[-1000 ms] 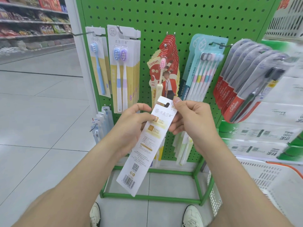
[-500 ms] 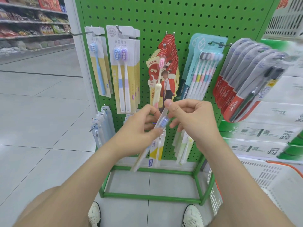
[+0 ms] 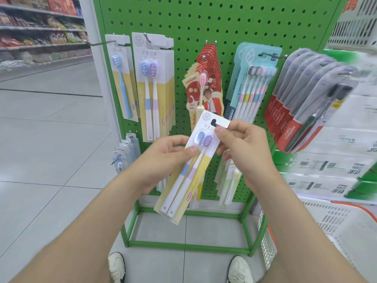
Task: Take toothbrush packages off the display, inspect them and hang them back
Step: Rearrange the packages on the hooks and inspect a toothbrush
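Twin-brush package (image 3: 204, 167) off display, likely mid-inspection: left hand (image 3: 163, 158) pinches its middle, right hand (image 3: 242, 148) pinches the hang-tab end; re-hanging on the hook (image 3: 147, 37) not yet done.

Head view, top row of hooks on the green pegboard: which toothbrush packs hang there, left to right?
single blue-brush pack → twin blue-and-purple packs → red canban packs → teal multi-brush packs → Colgate packs

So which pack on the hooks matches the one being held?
The white-and-yellow twin pack hanging second from the left: like the held pack, it alone shows one blue and one purple brush head.
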